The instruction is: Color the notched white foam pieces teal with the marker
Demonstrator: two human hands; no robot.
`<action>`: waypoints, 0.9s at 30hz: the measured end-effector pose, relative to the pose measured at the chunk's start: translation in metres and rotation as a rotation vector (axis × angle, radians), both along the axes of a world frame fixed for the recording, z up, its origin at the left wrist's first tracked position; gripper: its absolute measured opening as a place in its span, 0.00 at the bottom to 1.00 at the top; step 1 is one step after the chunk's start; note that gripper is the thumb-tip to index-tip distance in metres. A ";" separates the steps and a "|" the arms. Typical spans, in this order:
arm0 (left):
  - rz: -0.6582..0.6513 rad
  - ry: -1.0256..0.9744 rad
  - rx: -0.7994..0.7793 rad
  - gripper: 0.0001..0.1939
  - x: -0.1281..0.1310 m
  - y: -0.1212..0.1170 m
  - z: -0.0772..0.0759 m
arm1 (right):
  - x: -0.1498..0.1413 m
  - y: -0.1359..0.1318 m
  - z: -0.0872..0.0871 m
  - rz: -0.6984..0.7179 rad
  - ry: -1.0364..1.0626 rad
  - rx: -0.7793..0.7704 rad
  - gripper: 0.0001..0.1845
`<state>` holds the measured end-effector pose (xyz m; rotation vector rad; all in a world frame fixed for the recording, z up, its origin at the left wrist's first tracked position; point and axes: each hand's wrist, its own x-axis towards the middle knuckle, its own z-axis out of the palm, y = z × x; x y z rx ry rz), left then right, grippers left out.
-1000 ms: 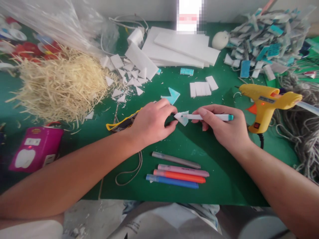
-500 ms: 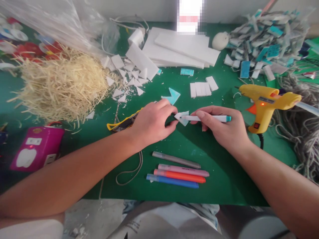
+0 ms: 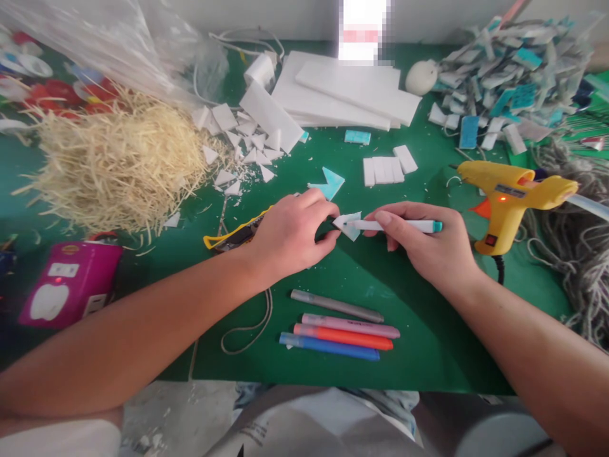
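My right hand is closed around a white marker with a teal end. The marker's tip touches a small white foam piece, pointed and partly tinted light blue. My left hand pinches that piece at its left point between thumb and fingers. Just beyond the left hand lies a light-blue notched foam piece. A yellow utility knife rests partly hidden under the left hand. Several markers lie side by side nearer me, among them a grey one and a blue one.
A yellow glue gun with a lit red light stands at right beside grey yarn. White foam sheets and triangular scraps lie at the back. Straw and a magenta box occupy the left. Small white strips sit mid-table.
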<state>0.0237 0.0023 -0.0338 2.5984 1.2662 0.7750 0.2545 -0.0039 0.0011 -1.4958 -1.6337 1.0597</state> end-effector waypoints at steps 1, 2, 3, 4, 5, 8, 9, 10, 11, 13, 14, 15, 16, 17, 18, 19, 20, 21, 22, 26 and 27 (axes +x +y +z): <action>-0.001 0.003 -0.002 0.10 0.000 0.000 0.000 | 0.000 0.000 0.000 0.014 -0.015 -0.004 0.10; 0.000 0.007 -0.005 0.10 0.000 0.000 0.000 | 0.000 -0.001 0.000 0.014 -0.024 -0.003 0.10; 0.003 0.011 -0.007 0.10 0.000 0.000 0.000 | 0.001 -0.001 0.000 0.000 -0.025 0.004 0.10; 0.005 0.016 -0.011 0.10 0.000 -0.001 0.000 | 0.001 -0.002 -0.001 -0.018 -0.020 0.015 0.09; 0.005 0.019 -0.014 0.10 0.000 -0.001 0.000 | 0.001 -0.002 -0.001 -0.026 -0.018 0.021 0.09; 0.001 0.013 -0.011 0.10 0.000 -0.001 0.000 | 0.002 -0.002 -0.001 0.018 -0.032 0.014 0.10; -0.001 0.009 -0.008 0.10 0.000 0.000 0.000 | 0.002 -0.001 -0.001 0.031 -0.035 0.010 0.10; 0.000 0.007 -0.005 0.10 0.000 0.000 0.000 | 0.003 -0.001 -0.001 0.028 -0.033 0.011 0.10; 0.000 0.007 -0.005 0.10 0.000 0.000 0.000 | 0.003 -0.001 -0.001 0.012 -0.026 0.018 0.10; 0.001 0.009 -0.007 0.10 0.000 0.000 0.000 | 0.003 -0.001 -0.001 -0.004 -0.020 0.024 0.10; 0.000 0.009 -0.009 0.10 0.000 0.000 0.000 | 0.003 -0.001 -0.001 0.003 -0.021 0.023 0.10; -0.002 0.008 -0.012 0.11 0.000 0.000 0.001 | 0.003 -0.001 -0.001 0.018 -0.027 0.016 0.10; -0.002 0.007 -0.014 0.11 0.000 0.000 0.001 | 0.003 -0.001 -0.001 0.031 -0.031 0.009 0.10; -0.001 0.007 -0.016 0.10 0.000 0.000 0.001 | 0.003 -0.001 -0.001 0.035 -0.030 0.006 0.10; 0.000 0.008 -0.017 0.10 -0.001 0.000 0.002 | 0.003 -0.001 -0.001 0.027 -0.027 0.005 0.09; 0.000 0.011 -0.020 0.10 -0.001 0.000 0.002 | 0.002 -0.001 -0.001 0.010 -0.020 0.009 0.09; 0.001 0.015 -0.022 0.10 -0.001 0.000 0.003 | 0.002 -0.001 -0.001 -0.006 -0.012 0.010 0.10; 0.001 0.018 -0.026 0.10 -0.001 0.000 0.003 | 0.002 -0.001 -0.001 -0.018 -0.006 0.012 0.10; 0.002 0.021 -0.031 0.10 -0.001 0.000 0.003 | 0.001 -0.001 -0.001 -0.023 -0.001 0.012 0.10; 0.015 0.039 -0.050 0.11 0.000 -0.001 0.003 | 0.000 0.000 -0.001 -0.013 -0.003 0.006 0.09; 0.017 0.040 -0.053 0.11 -0.001 -0.001 0.003 | 0.000 0.000 0.000 -0.014 -0.002 0.004 0.09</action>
